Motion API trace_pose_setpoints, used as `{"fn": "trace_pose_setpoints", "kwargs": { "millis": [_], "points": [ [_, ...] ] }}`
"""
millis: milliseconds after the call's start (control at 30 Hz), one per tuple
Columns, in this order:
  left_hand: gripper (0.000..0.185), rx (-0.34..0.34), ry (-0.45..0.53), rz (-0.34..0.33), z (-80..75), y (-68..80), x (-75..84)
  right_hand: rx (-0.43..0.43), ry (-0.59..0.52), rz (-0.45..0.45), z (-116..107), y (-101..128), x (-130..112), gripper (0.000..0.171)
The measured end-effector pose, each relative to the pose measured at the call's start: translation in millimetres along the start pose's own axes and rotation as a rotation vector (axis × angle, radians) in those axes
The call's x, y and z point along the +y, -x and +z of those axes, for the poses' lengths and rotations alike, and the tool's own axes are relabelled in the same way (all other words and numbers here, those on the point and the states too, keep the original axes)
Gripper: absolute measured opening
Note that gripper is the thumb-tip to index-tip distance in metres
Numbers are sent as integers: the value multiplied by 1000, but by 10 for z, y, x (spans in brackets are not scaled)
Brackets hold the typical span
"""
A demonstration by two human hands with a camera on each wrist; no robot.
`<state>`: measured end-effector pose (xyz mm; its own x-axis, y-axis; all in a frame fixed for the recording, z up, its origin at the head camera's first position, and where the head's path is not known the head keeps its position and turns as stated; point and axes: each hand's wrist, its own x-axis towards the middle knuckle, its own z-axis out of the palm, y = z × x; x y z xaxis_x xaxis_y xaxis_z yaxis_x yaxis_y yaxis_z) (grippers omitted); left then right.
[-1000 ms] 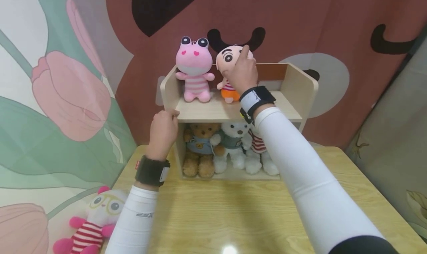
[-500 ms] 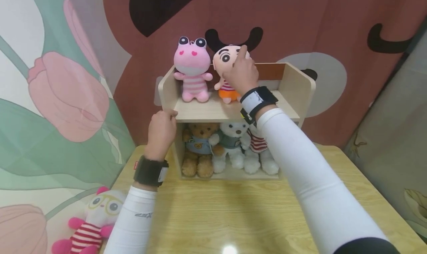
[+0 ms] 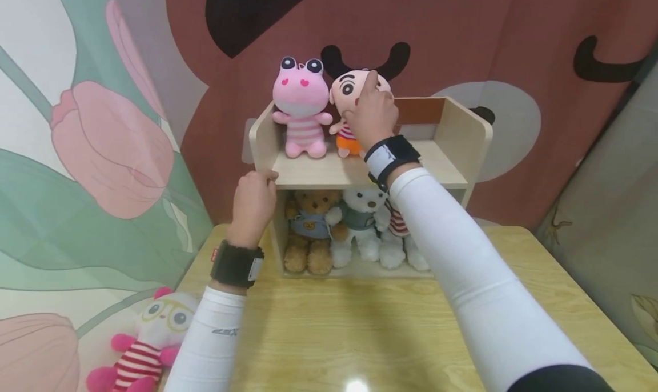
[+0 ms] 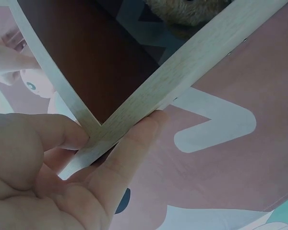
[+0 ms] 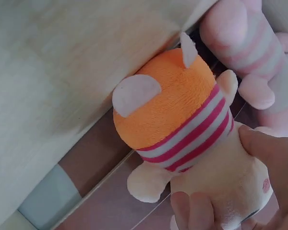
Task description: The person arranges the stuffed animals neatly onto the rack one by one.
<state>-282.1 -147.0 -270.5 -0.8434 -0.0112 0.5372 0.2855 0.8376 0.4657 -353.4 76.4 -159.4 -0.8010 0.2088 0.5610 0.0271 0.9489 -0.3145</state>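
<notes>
My right hand (image 3: 374, 112) grips the head of a plush boy doll (image 3: 347, 92) on the upper shelf. Thumb and fingers lie on either side of the head in the right wrist view, where its orange shorts (image 5: 177, 110) and striped shirt show. The hand hides part of its face. Close on the doll's left sits a pink plush frog (image 3: 302, 100) in a striped shirt. At the left edge of the wooden shelf unit (image 3: 319, 178), my left hand (image 3: 253, 206) pinches the panel corner; the left wrist view shows thumb and fingers around the panel edge (image 4: 149, 91).
Below, a brown teddy bear (image 3: 308, 232), a white bear in a green top (image 3: 360, 220) and another white plush (image 3: 397, 223) in red stripes sit side by side. A pink-and-white plush (image 3: 139, 358) lies at lower left. The unit stands on a wooden table (image 3: 329, 323).
The boy doll has shifted slightly left, closer to the pink frog, with my right hand still on its head. My left hand stays at the shelf edge.
</notes>
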Motion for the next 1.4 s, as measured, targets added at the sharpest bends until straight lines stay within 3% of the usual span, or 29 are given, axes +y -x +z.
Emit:
{"fn": "trace_pose_setpoints", "kwargs": {
  "millis": [233, 533, 1167, 1400],
  "points": [
    [30, -8, 0, 9, -14, -26, 33, 11, 79, 12, -65, -7, -19, 95],
    [29, 1, -18, 3, -7, -17, 11, 11, 65, 2, -94, 51, 67, 104],
    [29, -8, -22, 1, 19, 27, 16, 30, 52, 1, -103, 130, 142, 105],
    [29, -1, -20, -1, 20, 8, -1, -27, 63, -21, -137, 121, 143, 98]
  ]
}}
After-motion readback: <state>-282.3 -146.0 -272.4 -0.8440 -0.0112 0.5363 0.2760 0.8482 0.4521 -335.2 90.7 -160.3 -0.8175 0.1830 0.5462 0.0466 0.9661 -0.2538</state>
